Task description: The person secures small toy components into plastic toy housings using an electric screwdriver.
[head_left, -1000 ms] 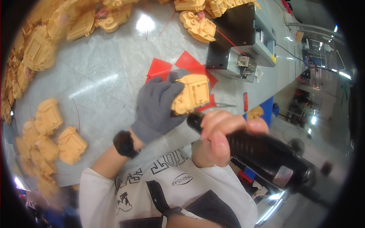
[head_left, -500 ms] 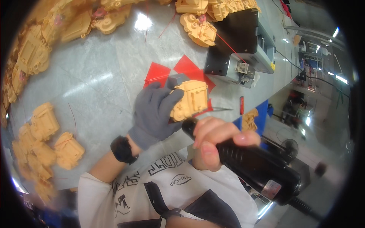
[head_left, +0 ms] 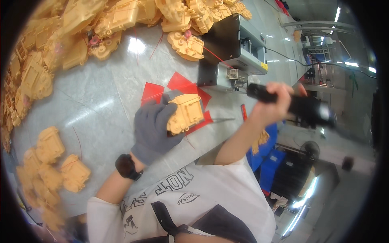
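My left hand (head_left: 152, 127), in a grey glove, is closed around the left side of a yellow plastic housing (head_left: 188, 112). The housing rests over red flat pieces (head_left: 152, 92) and a grey block mostly hidden behind the glove. In my bare right hand (head_left: 272, 106) is a black electric screwdriver (head_left: 310, 108), with the fingers wrapped round its body. It is raised beyond the table's right edge, apart from the housing, its narrow end pointing left toward the metal front of a black and silver box-shaped machine (head_left: 221, 52). Motion blurs the screwdriver's rear end.
Many yellow housings (head_left: 117, 19) are heaped along the far and left table edges, some with red wires. A smaller cluster of housings (head_left: 50, 143) lies at the near left. A small red object (head_left: 244, 112) lies by the right edge. Blue bins (head_left: 272, 163) stand below.
My right hand has lifted the screwdriver away from the housing, up and to the right. My left hand keeps its hold on the housing. The whole view has shifted slightly.
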Tool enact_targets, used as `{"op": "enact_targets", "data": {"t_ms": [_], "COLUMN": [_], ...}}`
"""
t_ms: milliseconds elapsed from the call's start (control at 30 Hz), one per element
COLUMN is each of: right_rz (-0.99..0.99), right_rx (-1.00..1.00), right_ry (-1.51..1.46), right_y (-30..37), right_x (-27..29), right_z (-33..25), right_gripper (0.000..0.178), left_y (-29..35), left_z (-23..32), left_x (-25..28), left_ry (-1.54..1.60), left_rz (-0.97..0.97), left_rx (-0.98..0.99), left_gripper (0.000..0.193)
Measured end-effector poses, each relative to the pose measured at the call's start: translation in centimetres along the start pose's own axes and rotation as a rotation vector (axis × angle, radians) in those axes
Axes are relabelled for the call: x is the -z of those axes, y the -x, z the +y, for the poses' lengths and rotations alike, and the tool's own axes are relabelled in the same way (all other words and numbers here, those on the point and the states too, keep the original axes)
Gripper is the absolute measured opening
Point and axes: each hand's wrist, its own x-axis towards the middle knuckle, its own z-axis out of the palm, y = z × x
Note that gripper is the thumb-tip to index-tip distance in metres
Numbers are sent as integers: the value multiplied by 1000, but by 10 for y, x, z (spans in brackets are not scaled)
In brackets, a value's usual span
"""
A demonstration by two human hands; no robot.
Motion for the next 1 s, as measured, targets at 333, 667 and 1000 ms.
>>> {"op": "enact_targets", "data": {"t_ms": [333,667,1000], "right_rz": [-294,-418,-523], "right_rx": [-240,-192,-278], "right_ry": [-136,-226,-198], "right_y": [61,90,94], "right_x": [-5,-63,-66], "right_z": [-41,-31,-17], "right_gripper": [56,59,48], "left_y": [-9,-8,-1], "left_z": [2,-1,-6], "left_x": [4,-1,0], "left_ry": [13,5,58], "left_rz": [51,59,20], "left_rx": [26,74,95], "left_gripper": [79,82,81]}}
